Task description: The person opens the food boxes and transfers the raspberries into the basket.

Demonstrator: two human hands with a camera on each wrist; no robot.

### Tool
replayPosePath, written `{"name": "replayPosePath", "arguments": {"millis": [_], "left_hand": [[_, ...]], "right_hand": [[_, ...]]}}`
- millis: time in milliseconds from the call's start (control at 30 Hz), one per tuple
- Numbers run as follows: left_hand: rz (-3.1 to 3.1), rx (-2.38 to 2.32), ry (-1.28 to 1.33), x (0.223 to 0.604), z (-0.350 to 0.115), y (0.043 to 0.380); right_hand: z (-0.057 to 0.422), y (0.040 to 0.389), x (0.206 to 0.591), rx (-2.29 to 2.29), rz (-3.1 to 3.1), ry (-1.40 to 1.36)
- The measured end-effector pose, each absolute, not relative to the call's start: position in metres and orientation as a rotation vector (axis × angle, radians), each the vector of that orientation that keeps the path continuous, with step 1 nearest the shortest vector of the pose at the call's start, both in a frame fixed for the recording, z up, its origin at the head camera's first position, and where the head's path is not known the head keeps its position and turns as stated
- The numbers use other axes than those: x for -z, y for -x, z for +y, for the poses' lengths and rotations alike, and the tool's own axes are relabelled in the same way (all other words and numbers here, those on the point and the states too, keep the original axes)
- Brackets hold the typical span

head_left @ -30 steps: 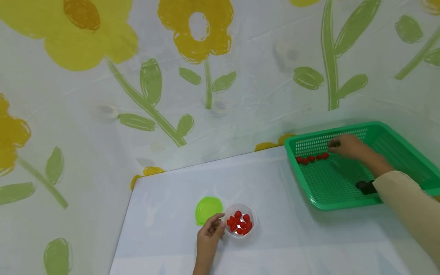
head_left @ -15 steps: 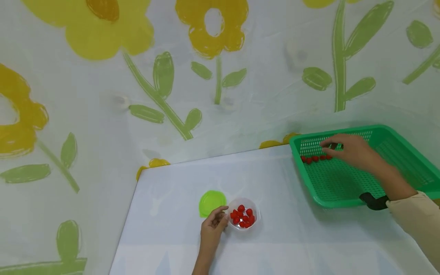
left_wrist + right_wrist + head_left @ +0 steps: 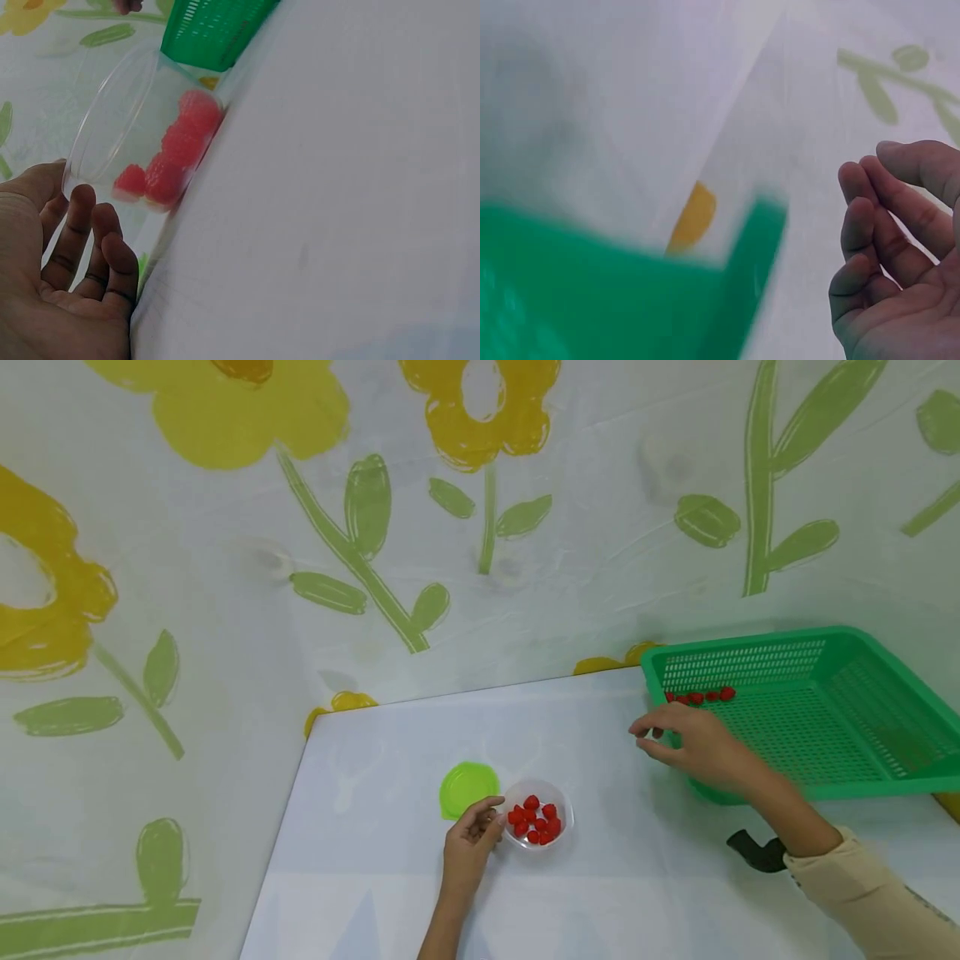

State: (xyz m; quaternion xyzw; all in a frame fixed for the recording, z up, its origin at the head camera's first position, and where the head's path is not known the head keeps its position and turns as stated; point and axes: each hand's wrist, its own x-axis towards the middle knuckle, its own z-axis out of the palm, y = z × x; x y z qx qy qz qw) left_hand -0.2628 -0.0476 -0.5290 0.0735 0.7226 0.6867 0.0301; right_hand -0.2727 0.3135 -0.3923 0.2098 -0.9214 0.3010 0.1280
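Note:
A clear plastic bowl (image 3: 564, 837) with several red raspberries (image 3: 542, 824) inside stands on the table. At its left side, my left hand (image 3: 468, 847) pinches the rim between thumb and finger; the left wrist view shows the fingertips (image 3: 82, 196) at the bowl's edge. My right hand (image 3: 697, 743) is in the air over the left edge of the green basket (image 3: 847, 735), fingers loosely bent with nothing between them. Inside that basket, several raspberries (image 3: 712, 696) lie in a row along the back left wall. The right wrist view shows bare fingers (image 3: 859, 217) beside the blurred basket rim.
A bright green lid (image 3: 467, 787) lies flat just left of the bowl. The white table (image 3: 600, 893) meets a flower-printed cloth wall (image 3: 585, 593) at the back and left. A black wrist mount (image 3: 757, 852) hangs below the right forearm.
My right hand has moved left and toward me, from above the basket's raspberry row to its left rim. The left hand stays at the bowl. The head view has shifted slightly.

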Motion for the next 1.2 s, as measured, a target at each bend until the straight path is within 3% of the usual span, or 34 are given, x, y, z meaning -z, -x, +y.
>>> {"name": "replayPosePath", "arguments": {"millis": [467,700,1200], "left_hand": [[2.204,-2.133,-0.227,0.525,-0.050,0.261],[2.214,-2.135,-0.239,0.500,-0.045,0.254],[2.218,-2.133,-0.248,0.499,-0.044,0.255]], "right_hand": [[0.247,0.264,0.427,-1.029,-2.741,-0.612],[0.226,0.260,0.440,-1.160,-2.738,-0.650],[0.185,0.262,0.459,-1.138,-2.742,-0.765]]}}
